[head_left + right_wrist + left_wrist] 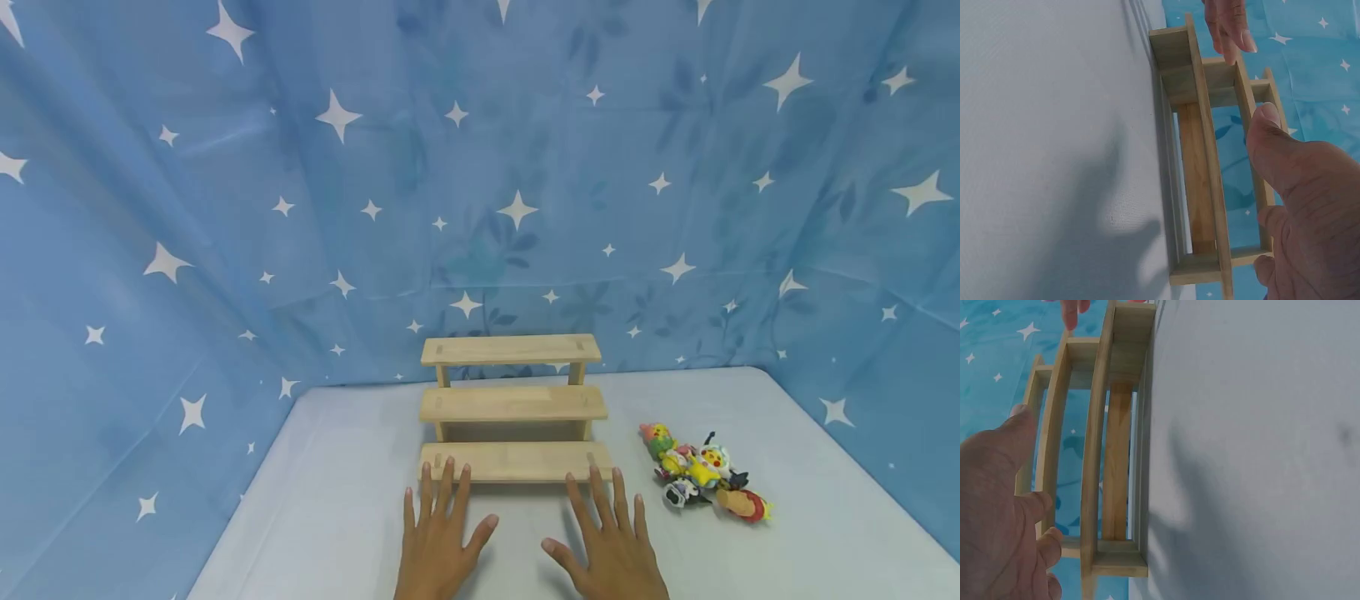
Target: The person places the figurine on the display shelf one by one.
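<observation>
A three-tier wooden display stand (pixel 513 404) stands on the white surface, its steps rising toward the back. Just in front of its lowest step is my left hand (pixel 440 550), palm down with fingers spread. My right hand (pixel 617 554) mirrors it near the step's right end. Neither holds anything; whether fingertips touch the wood cannot be told from the head view. In the left wrist view the stand (pixel 1091 456) appears sideways beyond the left hand (pixel 997 494). The right wrist view has the stand (pixel 1207 162) beyond the right hand (pixel 1316 194).
Several small colourful toy figures (pixel 703 473) lie in a cluster to the right of the stand. A blue curtain (pixel 480 167) with white stars surrounds the back and sides of the white-covered table (pixel 330 500).
</observation>
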Demonstrator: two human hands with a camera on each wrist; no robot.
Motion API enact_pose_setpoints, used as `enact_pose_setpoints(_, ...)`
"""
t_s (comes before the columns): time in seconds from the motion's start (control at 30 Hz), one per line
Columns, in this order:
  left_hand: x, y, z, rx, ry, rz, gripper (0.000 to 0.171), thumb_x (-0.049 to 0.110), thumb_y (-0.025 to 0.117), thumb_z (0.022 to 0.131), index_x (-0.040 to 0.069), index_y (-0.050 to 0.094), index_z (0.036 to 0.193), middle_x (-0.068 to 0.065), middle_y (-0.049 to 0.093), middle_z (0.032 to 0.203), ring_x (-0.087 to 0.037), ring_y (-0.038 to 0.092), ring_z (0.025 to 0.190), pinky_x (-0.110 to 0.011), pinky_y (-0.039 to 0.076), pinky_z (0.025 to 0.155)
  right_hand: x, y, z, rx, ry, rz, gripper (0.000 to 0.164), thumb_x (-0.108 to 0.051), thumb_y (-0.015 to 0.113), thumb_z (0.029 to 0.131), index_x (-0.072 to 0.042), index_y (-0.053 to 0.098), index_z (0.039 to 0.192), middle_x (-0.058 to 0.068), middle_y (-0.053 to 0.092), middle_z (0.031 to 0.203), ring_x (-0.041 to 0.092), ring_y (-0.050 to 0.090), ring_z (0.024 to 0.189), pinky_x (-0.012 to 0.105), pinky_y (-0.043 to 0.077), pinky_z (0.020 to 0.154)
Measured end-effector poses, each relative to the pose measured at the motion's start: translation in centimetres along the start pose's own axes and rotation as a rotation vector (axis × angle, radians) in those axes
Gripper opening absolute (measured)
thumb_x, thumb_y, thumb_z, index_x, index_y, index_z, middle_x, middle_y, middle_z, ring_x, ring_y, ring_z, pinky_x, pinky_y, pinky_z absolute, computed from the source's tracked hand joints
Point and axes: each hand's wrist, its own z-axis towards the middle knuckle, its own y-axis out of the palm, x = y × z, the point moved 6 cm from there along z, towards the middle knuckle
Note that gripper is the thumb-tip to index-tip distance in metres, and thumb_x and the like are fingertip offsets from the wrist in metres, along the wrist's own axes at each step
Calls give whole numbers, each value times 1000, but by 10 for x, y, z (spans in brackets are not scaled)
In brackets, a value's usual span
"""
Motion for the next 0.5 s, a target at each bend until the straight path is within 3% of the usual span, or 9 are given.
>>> enact_pose_setpoints(0.27,-17,5,6,-58,-39,-98,73,55,50,96,15,31,154,-18,17,163,-51,8,148,-74,13,112,8,2,-2,-34,4,23,83,-67,51,89,-20,28,155,19,18,162,45,7,150,73,15,111)
enact_pose_setpoints(0.4,-23,3,15,-49,-37,-300,69,42,55,98,4,32,151,-32,10,159,-63,7,141,-79,19,104,13,-2,1,-47,33,110,80,-60,52,93,-17,25,156,23,14,162,47,0,150,74,13,110)
enact_pose_setpoints(0.5,-28,3,22,-40,-91,-493,65,35,56,99,-1,35,148,-35,7,158,-62,11,141,-77,22,104,17,-8,3,-31,60,145,77,-55,51,96,-13,24,156,27,13,161,53,6,147,75,18,108)
